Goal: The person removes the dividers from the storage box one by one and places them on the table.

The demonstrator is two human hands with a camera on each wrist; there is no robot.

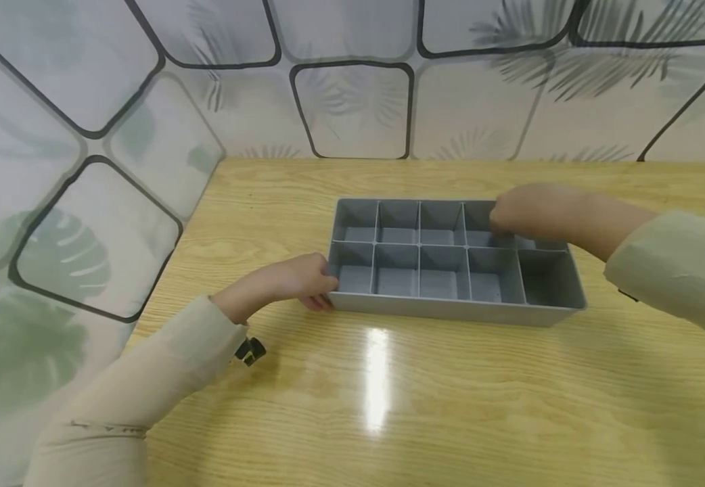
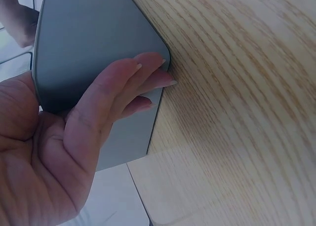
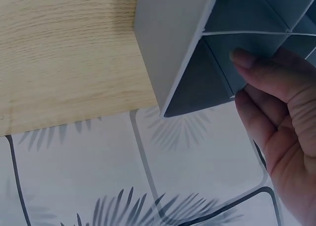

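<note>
On my feed, the left arm reaches in from seven o'clock, the right arm from three. The grey tray sits on the wooden table, just toward three o'clock. My left hand grips its nine o'clock end, thumb over the rim; my right hand pinches its one o'clock edge, thumb inside. Ten compartments show grey walls and floors, some partly hidden.

You have room over the surface before the grey box. Dividers hem each compartment; your left fingers obstruct one end, right fingers the back rim, a wall beyond.
</note>
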